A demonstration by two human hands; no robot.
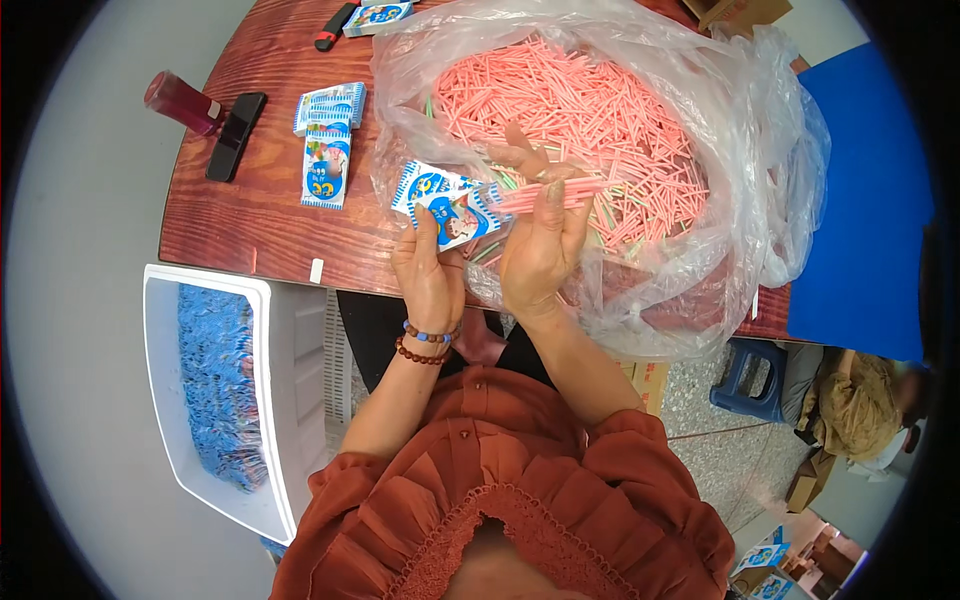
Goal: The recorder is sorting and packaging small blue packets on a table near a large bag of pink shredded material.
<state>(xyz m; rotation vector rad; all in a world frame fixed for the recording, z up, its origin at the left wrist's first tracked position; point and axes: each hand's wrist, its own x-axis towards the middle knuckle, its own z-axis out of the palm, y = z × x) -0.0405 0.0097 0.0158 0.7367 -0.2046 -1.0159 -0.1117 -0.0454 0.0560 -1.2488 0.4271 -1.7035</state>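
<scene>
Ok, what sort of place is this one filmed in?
Probably a small hand-packing workshop: a big plastic bag of pink sticks on a wooden table, blue-and-white packets in the left hand, a white bin of filled packets.
</scene>
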